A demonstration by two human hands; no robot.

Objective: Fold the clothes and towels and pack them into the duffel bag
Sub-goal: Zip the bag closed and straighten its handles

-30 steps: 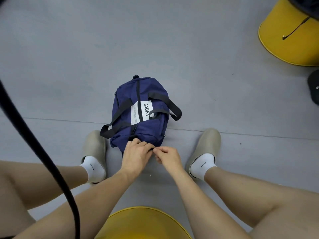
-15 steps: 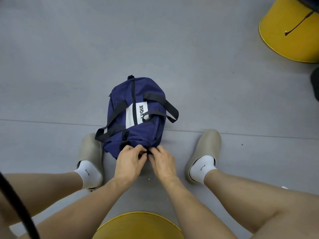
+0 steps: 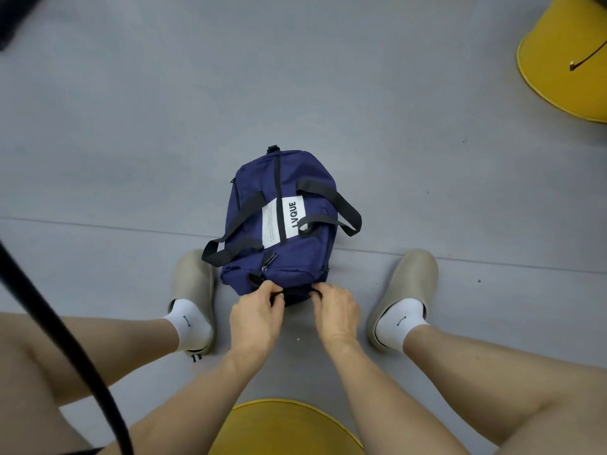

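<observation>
A navy duffel bag (image 3: pixel 282 221) with black straps and a white label lies on the grey floor between my feet, its top zip closed. My left hand (image 3: pixel 258 315) pinches the bag's near end at the left. My right hand (image 3: pixel 335 310) pinches the same end at the right. A dark strap or opening (image 3: pixel 297 295) shows between the two hands. No clothes or towels are in sight.
I sit on a yellow stool (image 3: pixel 285 428). A second yellow stool (image 3: pixel 565 57) stands at the far right. My beige shoes (image 3: pixel 193 284) (image 3: pixel 410 284) flank the bag. A black cable (image 3: pixel 59 333) crosses the left foreground.
My hands, close together at the bag's near end before, have drawn apart along it. The bag has shifted slightly on the floor.
</observation>
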